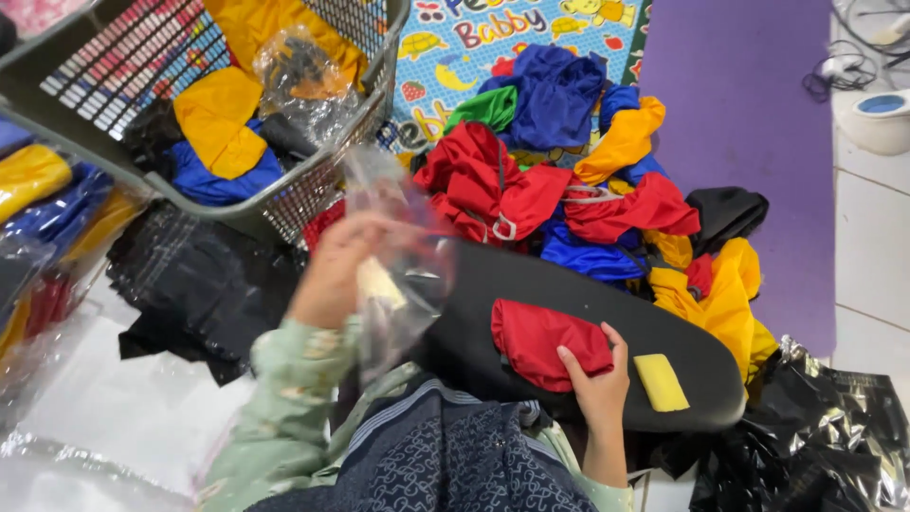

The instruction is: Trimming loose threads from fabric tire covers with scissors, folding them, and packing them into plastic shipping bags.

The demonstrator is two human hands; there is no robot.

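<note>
My left hand (334, 267) is raised and blurred, gripping a clear plastic bag (398, 256) that hangs open above my lap. My right hand (597, 379) rests on a folded red cloth (540, 337) lying on a black oval board (588, 303) across my knees. A small yellow block (661, 381) lies on the board just right of that hand. Beyond the board is a heap of red, blue, yellow, green and black cloth pieces (588, 180).
A grey wire basket (313, 180) at upper left holds yellow, blue and black cloth and a plastic bag. Black fabric (199, 284) lies below it. Packed bags stack at the far left. Crinkled black plastic (825, 436) sits lower right, a purple mat (739, 114) beyond.
</note>
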